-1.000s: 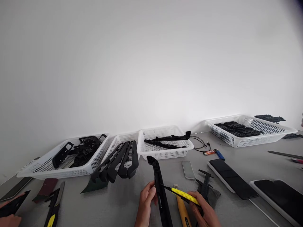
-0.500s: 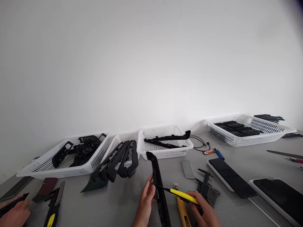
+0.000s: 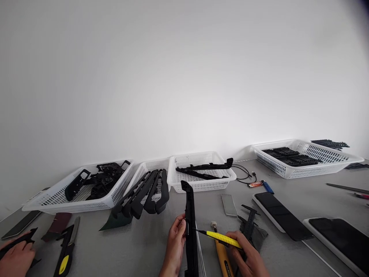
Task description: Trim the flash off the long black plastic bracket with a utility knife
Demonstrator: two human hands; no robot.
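Presently, we are logging one long black part, standing near-upright over the counter; our left hand is pinching its edge, fingers closed round it. Item two: our right hand is closing on a yellow-and-black tool, its thin tip pointing at the part's side; whether it is touching, we are not able to tell. Bringing tip and part together at this closeness is calling, we are judging, for a firm left grip and fine right control. Also listing: an amber-handled tool and a caliper lying close to the right hand, crowding its space; a white basket sitting beyond, bearing similar black parts; another person's hand working at far left
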